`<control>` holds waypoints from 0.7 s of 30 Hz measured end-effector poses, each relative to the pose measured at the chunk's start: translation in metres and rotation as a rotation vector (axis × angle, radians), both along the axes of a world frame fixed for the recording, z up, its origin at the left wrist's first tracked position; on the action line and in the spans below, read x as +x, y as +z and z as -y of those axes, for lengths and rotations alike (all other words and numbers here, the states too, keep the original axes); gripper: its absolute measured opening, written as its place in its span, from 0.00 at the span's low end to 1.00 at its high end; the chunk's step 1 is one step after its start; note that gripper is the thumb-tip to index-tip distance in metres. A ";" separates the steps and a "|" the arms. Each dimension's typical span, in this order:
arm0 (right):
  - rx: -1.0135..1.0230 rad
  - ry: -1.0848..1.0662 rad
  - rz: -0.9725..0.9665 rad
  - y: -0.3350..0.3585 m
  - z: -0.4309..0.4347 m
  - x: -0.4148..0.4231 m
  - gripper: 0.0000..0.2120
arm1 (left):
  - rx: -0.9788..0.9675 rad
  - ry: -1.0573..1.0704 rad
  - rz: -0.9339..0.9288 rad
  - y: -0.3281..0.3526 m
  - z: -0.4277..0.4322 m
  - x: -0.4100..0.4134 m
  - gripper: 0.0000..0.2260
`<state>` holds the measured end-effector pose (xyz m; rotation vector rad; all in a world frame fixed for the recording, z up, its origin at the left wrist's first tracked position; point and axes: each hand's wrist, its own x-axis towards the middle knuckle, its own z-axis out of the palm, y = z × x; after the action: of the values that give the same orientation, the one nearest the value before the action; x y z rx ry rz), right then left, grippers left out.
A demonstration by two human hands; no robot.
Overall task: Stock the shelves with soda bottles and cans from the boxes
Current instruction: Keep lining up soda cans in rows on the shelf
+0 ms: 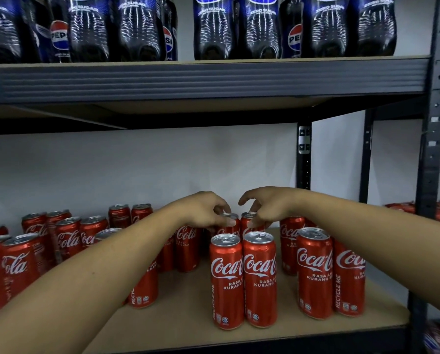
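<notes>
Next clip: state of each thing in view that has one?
left hand: grips left rear can at its top
right hand: grips right rear can at its top
left rear can: upright, held, base hidden
right rear can: upright, held, base hidden
front cans: upright on lower shelf, tabs flat
Pepsi bottles: upright on upper shelf

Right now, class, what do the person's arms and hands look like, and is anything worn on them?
Both arms are bare as far as the picture shows. No sleeves, gloves, watch, rings or bands are visible on the left hand or the right hand.
</notes>
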<state>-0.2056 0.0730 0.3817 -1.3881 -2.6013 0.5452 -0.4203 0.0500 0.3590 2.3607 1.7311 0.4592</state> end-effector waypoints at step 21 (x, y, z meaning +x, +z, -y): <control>-0.024 0.095 -0.091 0.010 0.092 0.032 0.28 | -0.430 -0.170 0.232 0.022 0.093 0.001 0.26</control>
<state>-0.1733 -0.0188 0.3915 -1.2210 -2.6057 0.6392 -0.4194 -0.0430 0.3807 2.0338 1.3532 0.2851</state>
